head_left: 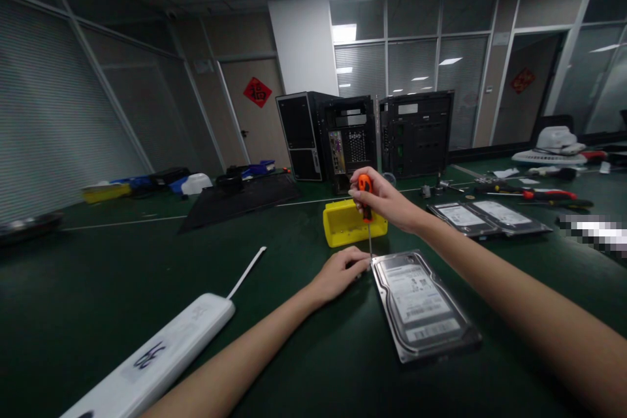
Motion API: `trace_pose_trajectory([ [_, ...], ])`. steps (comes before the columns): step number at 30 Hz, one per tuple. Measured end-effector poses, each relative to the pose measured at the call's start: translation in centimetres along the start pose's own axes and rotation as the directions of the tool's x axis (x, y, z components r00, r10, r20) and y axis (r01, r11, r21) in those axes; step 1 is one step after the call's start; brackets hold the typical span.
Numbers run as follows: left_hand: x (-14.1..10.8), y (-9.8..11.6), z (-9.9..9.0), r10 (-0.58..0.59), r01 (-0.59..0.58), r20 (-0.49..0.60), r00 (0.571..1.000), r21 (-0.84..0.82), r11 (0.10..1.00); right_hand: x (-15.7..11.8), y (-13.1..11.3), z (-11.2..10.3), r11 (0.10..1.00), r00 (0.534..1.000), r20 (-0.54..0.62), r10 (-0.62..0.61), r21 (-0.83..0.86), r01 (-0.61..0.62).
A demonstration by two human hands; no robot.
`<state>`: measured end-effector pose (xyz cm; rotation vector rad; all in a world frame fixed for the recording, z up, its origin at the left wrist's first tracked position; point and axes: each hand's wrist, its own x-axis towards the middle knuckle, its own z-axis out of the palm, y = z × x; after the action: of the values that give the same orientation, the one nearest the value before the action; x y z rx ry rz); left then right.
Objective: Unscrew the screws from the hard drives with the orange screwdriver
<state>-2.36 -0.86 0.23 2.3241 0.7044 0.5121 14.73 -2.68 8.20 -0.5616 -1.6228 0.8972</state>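
Observation:
An orange-and-black screwdriver [365,191] is upright in my right hand [379,199], fingers wrapped around its handle. Its thin shaft reaches down to the far left corner of a hard drive [416,297], which lies label up on the green table. At that same corner is my left hand [343,273], resting low with thumb and index finger drawn together beside the screwdriver tip. Whatever those fingertips pinch is too small to make out. Just behind the tip stands a yellow plastic bin [337,225], partly covered by my right hand.
Two more hard drives [490,217] lie to the right, near red-and-black hand tools [548,194]. Computer cases [350,137] stand at the back. A white power strip [166,346] is at the front left, and a black mat [240,199] lies beyond it.

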Motion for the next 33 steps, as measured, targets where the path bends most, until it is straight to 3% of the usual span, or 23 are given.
trace_pose_trajectory([
  [13, 0.5, -0.7, 0.2, 0.035, -0.023, -0.220, 0.975, 0.055, 0.998, 0.1, 0.1, 0.0, 1.000, 1.000, -0.011, 0.004, 0.017, -0.004],
  [33, 0.1, 0.9, 0.5, 0.094, -0.038, -0.289, 0.953, 0.192, 0.981, 0.2, 0.3, 0.7, 0.997, 0.998, 0.015, -0.055, -0.059, 0.056],
])
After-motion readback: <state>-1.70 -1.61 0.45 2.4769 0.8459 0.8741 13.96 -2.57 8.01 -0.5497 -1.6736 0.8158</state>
